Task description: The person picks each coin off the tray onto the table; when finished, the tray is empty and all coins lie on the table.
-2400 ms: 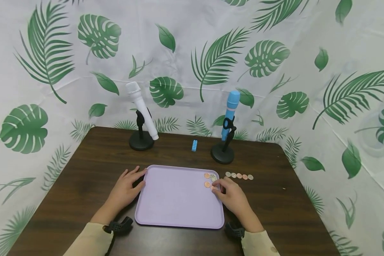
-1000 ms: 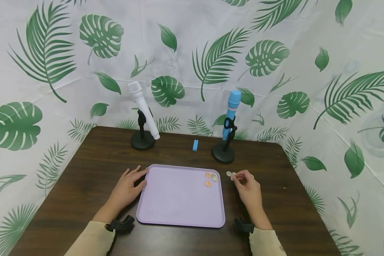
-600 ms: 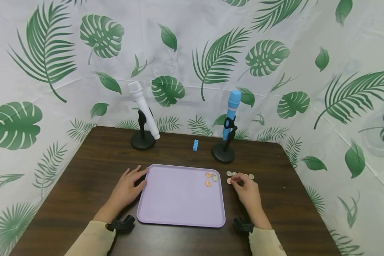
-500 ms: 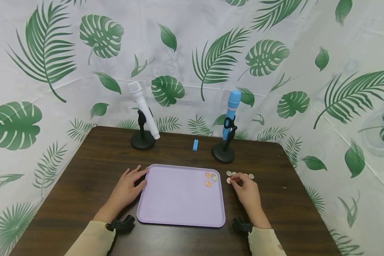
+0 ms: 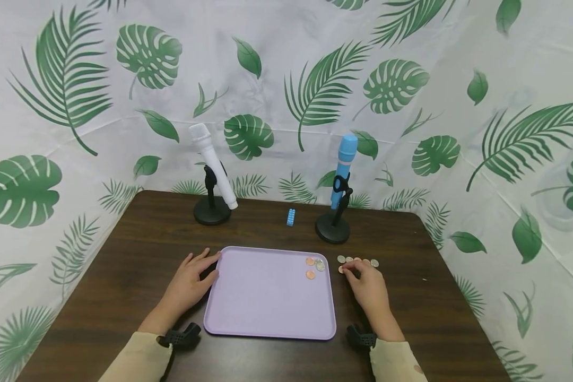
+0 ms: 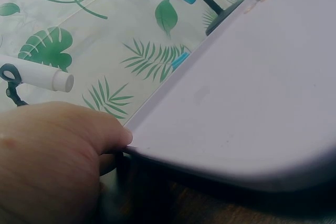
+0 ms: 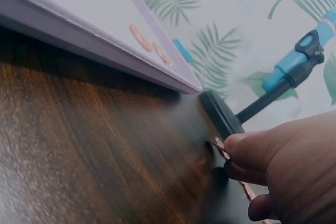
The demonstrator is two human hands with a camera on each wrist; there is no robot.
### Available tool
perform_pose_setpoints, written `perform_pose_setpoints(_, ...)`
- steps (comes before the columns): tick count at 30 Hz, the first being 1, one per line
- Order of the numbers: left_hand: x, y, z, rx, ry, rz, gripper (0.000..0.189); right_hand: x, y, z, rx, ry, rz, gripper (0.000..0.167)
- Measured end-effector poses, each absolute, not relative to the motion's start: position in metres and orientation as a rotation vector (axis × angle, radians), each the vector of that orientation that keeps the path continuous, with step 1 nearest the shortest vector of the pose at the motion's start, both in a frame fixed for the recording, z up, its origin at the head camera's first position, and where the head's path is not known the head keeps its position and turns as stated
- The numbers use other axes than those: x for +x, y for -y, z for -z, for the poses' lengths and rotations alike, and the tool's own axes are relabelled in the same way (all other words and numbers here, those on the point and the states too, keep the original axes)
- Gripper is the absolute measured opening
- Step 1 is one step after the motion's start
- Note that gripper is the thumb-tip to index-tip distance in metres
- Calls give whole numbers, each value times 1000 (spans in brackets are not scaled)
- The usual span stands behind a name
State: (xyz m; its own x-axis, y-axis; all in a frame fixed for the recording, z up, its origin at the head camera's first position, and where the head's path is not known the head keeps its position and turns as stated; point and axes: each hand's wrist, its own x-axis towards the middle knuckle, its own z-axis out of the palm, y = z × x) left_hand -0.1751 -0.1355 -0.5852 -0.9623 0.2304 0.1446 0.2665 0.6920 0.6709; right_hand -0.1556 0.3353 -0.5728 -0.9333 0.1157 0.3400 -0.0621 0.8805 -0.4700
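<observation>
My right hand pinches a copper-coloured coin between thumb and fingertips, just right of the tray. In the right wrist view the coin tilts edge-on close over the wood. Behind those fingers runs a row of several silver and copper coins, partly hidden by the hand. Inside the lilac tray, near its back right corner, lie two copper coins and silver coinage. My left hand rests at the tray's left rim with fingers spread; its thumb touches the corner in the left wrist view.
Behind the tray stand a white microphone on a black stand and a blue microphone on another. Between them lies a small blue block. A leaf-patterned cloth hangs behind the dark wooden table.
My right hand has carried a copper coin from the tray's right side out to the table beside the coin row. The left hand stays at the tray's rim.
</observation>
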Motion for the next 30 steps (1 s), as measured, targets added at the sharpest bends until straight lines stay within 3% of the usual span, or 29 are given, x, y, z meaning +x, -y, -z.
perform_pose_setpoints(22,-177,134,586,-421,2851,1140,54,-156,-337,574,-20,2701,-728,11)
perform_pose_setpoints(30,-175,135,585,-417,2849,1142,54,-155,-331,576,238,2641,-964,17)
